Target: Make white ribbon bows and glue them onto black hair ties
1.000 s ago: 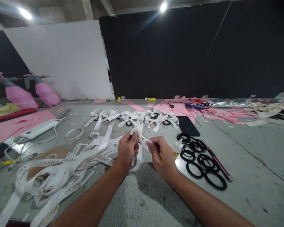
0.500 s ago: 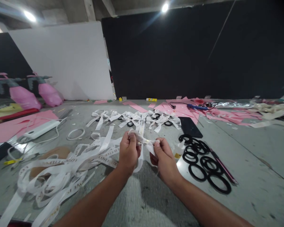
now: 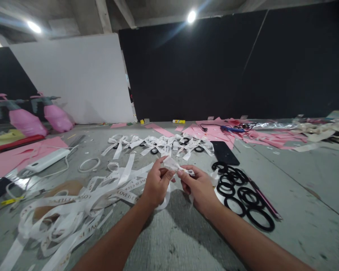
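Between my two hands, above the grey table, is a white ribbon bow [image 3: 173,164]. My left hand [image 3: 158,181] pinches it from the left, thumb against the fingers. From the other side, my right hand [image 3: 196,185] grips the bow near its gathered middle. A ribbon tail hangs below, partly hidden by the fingers. To the left lies a tangled heap of white printed ribbon [image 3: 87,201]. Several finished-looking white bows with black rings [image 3: 155,145] sit in a row beyond my hands. Loose black hair ties [image 3: 234,206] lie to the right.
A black phone [image 3: 225,152] and a pencil-like stick [image 3: 267,201] lie near the hair ties. Pink paper scraps [image 3: 214,131] and a blue-handled corded tool [image 3: 233,129] are at the back. Two pink spray bottles [image 3: 58,117], a white power strip [image 3: 48,160] and cables occupy the left.
My hands have come closer together and turned the bow. Its left part now points up and away, and my right fingers have shifted toward its middle.
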`<state>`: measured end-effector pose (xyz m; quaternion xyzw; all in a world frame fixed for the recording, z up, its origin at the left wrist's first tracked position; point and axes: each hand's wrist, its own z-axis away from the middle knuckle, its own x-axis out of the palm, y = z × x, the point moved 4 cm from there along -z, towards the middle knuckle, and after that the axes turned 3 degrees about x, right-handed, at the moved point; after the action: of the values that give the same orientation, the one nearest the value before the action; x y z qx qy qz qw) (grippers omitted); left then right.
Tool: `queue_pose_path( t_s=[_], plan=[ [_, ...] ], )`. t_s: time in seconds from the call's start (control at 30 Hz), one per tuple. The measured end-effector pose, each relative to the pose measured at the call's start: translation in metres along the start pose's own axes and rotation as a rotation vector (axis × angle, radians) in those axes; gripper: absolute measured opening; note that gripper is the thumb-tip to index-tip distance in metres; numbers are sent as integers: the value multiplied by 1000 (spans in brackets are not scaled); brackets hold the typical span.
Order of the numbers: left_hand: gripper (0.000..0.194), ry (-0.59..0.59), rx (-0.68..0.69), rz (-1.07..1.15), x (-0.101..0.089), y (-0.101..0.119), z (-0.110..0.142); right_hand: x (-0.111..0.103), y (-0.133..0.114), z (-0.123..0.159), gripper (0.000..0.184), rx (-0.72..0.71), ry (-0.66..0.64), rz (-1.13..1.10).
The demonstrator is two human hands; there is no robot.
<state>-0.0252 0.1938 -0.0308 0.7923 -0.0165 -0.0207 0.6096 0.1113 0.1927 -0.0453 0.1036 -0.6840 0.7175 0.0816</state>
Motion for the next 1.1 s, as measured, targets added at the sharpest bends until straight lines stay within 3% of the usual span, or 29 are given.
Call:
queue_pose_path(
  t_s=[0.2, 0.37, 0.5, 0.63, 0.73, 0.83, 1.1],
  plan=[
    [33, -146, -80, -41, 1, 2, -2, -2, -14, 2, 43, -124, 27, 174],
    [33, -282, -120, 17, -4, 7, -3, -4, -17, 2, 35, -212, 30, 317],
    [36, -195, -158, -80, -8, 8, -4, 1, -19, 6, 32, -268, -125, 403],
    [39, -143, -132, -77, -8, 7, -4, 5, -28, 12, 31, -422, -120, 539],
    [46, -118, -131, 44, -7, -1, -4, 9, -36, 17, 28, -575, -120, 662],
    [53, -67, -136, 202, -6, -9, -6, 10, -35, 17, 29, -608, -127, 707],
    [55, 282, -177, 327, -14, -11, -11, 13, -28, 24, 29, -606, -132, 736]
  ],
)
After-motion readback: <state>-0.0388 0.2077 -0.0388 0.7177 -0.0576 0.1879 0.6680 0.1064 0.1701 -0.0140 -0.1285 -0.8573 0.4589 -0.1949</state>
